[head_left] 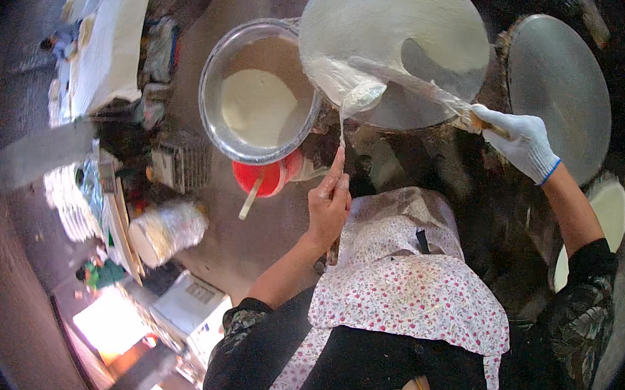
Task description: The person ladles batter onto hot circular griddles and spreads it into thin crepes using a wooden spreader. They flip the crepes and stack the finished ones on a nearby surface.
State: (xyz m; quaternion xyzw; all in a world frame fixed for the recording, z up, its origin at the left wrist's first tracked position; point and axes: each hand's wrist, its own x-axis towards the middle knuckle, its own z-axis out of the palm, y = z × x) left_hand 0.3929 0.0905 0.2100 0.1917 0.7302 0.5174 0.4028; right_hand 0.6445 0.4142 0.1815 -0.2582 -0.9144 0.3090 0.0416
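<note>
A round griddle point(410, 116) lies ahead, largely covered by a thin white sheet of batter point(390, 18); a grey bare patch shows toward its near right. My left hand point(330, 206) is closed around the handle of a ladle, whose batter-coated bowl point(365, 95) is over the griddle's near edge. In a white glove with a blue cuff, my right hand point(519, 141) grips the wooden handle of a long flat scraper point(432, 90). Its blade is smeared with batter and reaches left across the griddle toward the ladle. The blade's tip is near the thick batter at the left edge.
Left of the griddle stands a large basin point(208, 102) of pale batter. Below it is a red bucket point(273, 178) with a stick. A second round griddle point(559, 91) is at right, with a pale round surface point(608, 212) nearer. Far left is a long white-covered table point(121, 34).
</note>
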